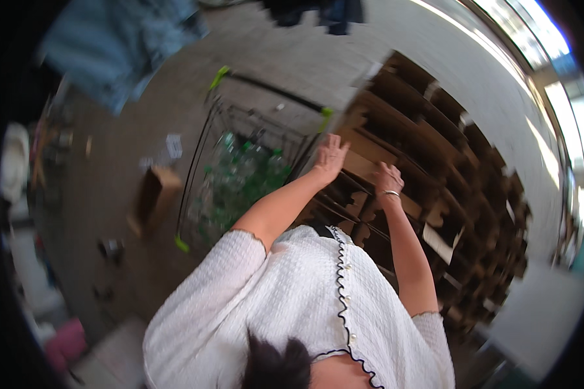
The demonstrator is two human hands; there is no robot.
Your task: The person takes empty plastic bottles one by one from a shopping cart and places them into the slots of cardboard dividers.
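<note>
My left hand [331,157] reaches over the near left side of a large block of brown open-topped cardboard boxes [448,165]. Its fingers are stretched out and slightly apart at the edge of a lighter cardboard panel [363,150]. Just to the right, my right hand [389,179], with a bracelet at the wrist, is at the same panel. Its fingers are loosely bent and apart, blurred a little by motion; I see nothing gripped in them. Notched cardboard flaps stand up below and between my hands.
Left of my left hand stands a black wire cart [269,87] with green corners, holding several clear and green plastic bottles [243,172]. An open cardboard box [159,194] lies on the floor beyond it. Blue denim clothing [126,48] hangs at the upper left. A pale table [532,318] is at the lower right.
</note>
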